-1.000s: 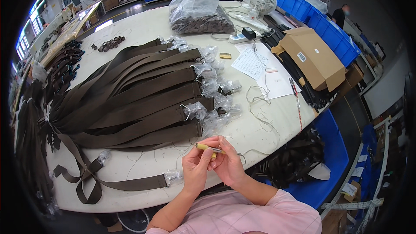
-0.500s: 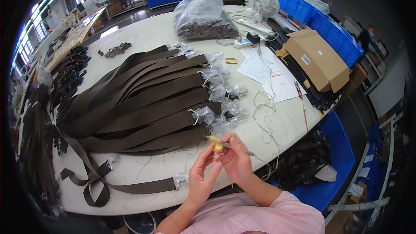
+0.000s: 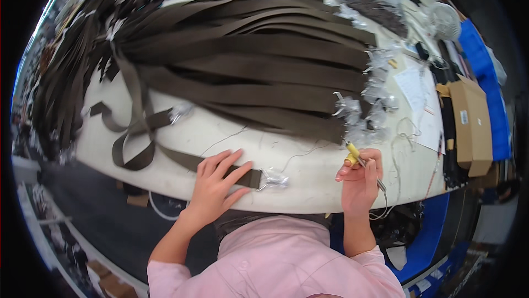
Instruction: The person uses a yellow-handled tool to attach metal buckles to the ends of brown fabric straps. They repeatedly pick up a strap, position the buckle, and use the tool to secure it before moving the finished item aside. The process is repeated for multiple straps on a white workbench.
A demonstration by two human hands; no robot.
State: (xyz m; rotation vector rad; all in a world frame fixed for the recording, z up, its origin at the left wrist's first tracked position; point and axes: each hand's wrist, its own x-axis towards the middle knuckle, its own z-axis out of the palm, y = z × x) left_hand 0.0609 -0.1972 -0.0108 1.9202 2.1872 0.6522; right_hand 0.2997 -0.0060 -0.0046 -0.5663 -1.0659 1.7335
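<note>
"Entering item one: dark brown strap (image 3: pixel 181 158), single, lying on the pale worktop (image 3: pixel 300 196) near the wearer's edge."

"Long axis?"

"Left to right, dipping slightly toward the right. Squared end points right and carries a metal fitting (image 3: pixel 277 179) in clear plastic wrap. Leftward, the strap runs back to a loop."

"Left hand (image 3: pixel 215 188)?"

"Palm down across the strap, just short of its squared end. Fingers well spread, pointing away from the wearer. Whether they press or merely rest, cannot tell."

"Item two?"

"Slim tool (image 3: pixel 352 150), yellow at one end, grey at the other, held in the right hand (image 3: pixel 361 185) between thumb and fingers, above the worktop near its edge. Axis diagonal: yellow end up and to the left, toward the large strap bundle (image 3: pixel 237 72); grey end down and to the right. A pale cable (image 3: pixel 386 208) hangs below the grey end."

"The bundle?"

"Same dark brown, tied at the left, strips fanning rightward. Their right ends bear plastic-wrapped fittings (image 3: pixel 379 105)."

"Surroundings?"

"Right side: open cardboard carton (image 3: pixel 473 124), blue crate (image 3: pixel 496 97). Far right corner: white fan (image 3: pixel 444 21), slightly blurred."
</note>
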